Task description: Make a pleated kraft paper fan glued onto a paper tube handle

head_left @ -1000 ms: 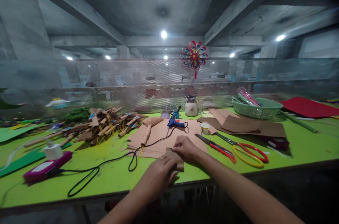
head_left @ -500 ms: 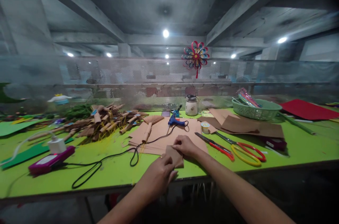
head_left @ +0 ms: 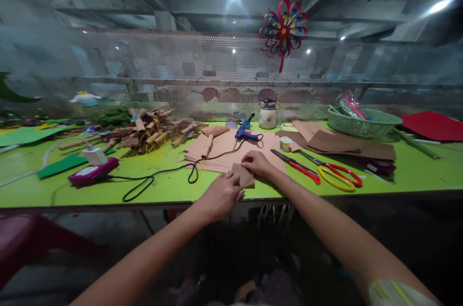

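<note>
A small folded piece of brown paper (head_left: 246, 179) lies at the table's front edge between my two hands. My left hand (head_left: 221, 195) grips its near left side, fingers curled and pressed together, a ring on one finger. At its far right edge my right hand (head_left: 257, 163) pinches the paper between thumb and fingertips. Just beyond lie larger brown paper sheets (head_left: 269, 144), with a blue glue gun (head_left: 246, 133) and a pleated paper fan with a rolled handle (head_left: 207, 146) on them. Red-handled scissors (head_left: 304, 172) and bigger scissors with red and yellow handles (head_left: 338, 178) rest to the right.
A black cord runs from a purple power strip (head_left: 93, 172) to the glue gun. Many rolled paper pieces (head_left: 152, 132) are heaped at the left. Behind stand a white jar (head_left: 267, 115) and a green basket (head_left: 365, 124). A small round tub (head_left: 285, 143) sits near the scissors.
The camera has tilted down, so the table sits higher in view and more floor shows. Both hands stay on the brown paper with little visible change in grip.
</note>
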Demonstrator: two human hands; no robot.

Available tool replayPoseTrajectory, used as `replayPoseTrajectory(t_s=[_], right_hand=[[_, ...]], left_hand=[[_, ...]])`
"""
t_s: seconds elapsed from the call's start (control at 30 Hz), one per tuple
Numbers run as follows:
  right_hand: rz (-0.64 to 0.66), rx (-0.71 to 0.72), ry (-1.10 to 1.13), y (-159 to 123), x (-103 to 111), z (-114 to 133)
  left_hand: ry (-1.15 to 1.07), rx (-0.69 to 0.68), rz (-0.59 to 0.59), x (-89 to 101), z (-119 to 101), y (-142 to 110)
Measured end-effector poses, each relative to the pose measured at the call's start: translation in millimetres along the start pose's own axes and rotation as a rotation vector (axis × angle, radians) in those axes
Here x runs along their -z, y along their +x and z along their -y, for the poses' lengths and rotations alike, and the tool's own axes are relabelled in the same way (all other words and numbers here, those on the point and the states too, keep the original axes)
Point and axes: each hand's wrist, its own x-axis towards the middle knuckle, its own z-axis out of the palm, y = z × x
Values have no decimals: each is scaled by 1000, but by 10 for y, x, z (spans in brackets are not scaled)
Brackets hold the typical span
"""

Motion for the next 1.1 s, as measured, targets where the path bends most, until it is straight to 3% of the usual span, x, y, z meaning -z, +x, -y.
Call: replayPoseTrajectory(t_s=[0.13,0.23,0.3,0.43,0.9,1.1], right_hand=[[-67,89,-31,-181,215,271],[53,288,-116,-521,303,505],[117,375,-238,-783,281,617],[63,373,-342,-1132,149,681],[7,303,-440,-1204,39,732],[-2,291,-448,-1216,28,714]], left_hand=[[7,-2,6,21,14,-1],[-15,-4,-4,24,15,-3],[-17,6,-7,20,1,-7],[-11,52,-5,20,-39,-40],[-76,122,-52,21,-81,-116],[-135,67,-107,21,-32,-173]])
